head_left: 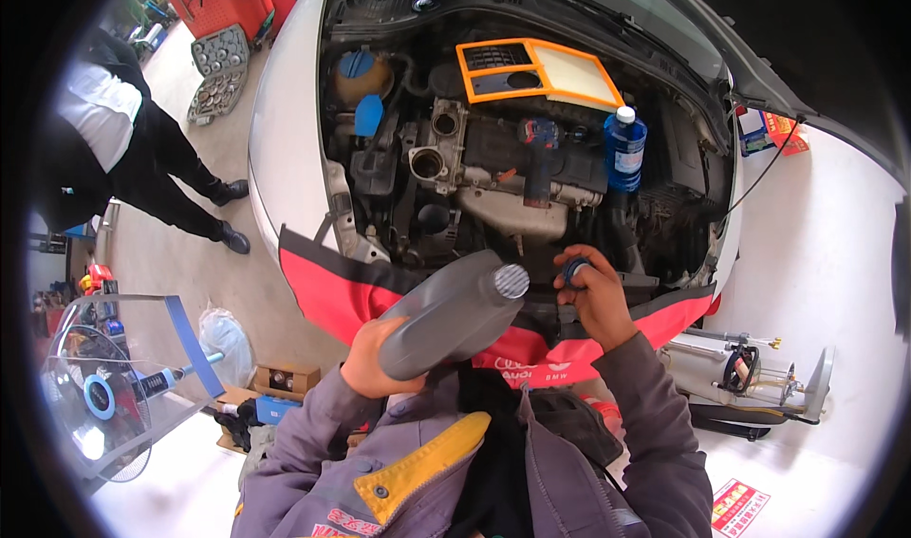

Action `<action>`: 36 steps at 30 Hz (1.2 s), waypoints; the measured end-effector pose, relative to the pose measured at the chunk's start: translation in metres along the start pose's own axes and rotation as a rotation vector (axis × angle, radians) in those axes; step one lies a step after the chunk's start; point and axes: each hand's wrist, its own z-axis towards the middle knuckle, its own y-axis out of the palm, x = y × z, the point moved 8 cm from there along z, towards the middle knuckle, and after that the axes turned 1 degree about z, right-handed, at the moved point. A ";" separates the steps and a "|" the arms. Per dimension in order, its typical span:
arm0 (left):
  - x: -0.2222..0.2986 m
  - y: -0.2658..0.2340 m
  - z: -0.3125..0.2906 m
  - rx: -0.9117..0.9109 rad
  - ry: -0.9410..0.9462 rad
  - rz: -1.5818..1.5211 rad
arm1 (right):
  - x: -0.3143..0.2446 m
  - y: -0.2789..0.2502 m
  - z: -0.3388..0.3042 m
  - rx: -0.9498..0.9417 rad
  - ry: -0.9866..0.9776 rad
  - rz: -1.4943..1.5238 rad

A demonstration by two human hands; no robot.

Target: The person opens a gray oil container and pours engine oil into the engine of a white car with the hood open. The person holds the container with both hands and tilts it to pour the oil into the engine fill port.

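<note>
Grey-sleeved, our left hand [373,360] wraps round the lower end of a grey bottle [451,315], its silver-covered mouth [511,281] tilted toward two o'clock; at the bottle's three o'clock, our half-curled right hand [604,303] grips a dark cap [574,271]. At both hands' twelve o'clock lies the engine [512,170].

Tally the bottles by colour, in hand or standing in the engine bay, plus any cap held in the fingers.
Grey bottle, in the left hand: 1
Blue bottle, in the engine bay: 1
Dark blue cap, in the right hand: 1
Total: 3
</note>
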 end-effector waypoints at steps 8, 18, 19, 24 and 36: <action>-0.005 -0.014 -0.018 -0.003 -0.069 0.072 | -0.019 -0.027 0.143 0.135 -0.079 -0.421; -0.007 -0.019 -0.017 -0.061 0.010 0.037 | -0.005 0.113 0.305 -0.007 -0.508 -1.984; -0.008 -0.018 -0.018 -0.072 -0.001 0.020 | -0.004 0.114 0.309 -0.019 -0.499 -1.978; -0.009 -0.018 -0.019 -0.036 0.019 0.031 | -0.008 0.114 0.300 -0.042 -0.530 -1.913; -0.010 -0.019 -0.010 -0.047 0.018 0.074 | -0.088 0.168 0.003 -0.846 -0.407 -1.185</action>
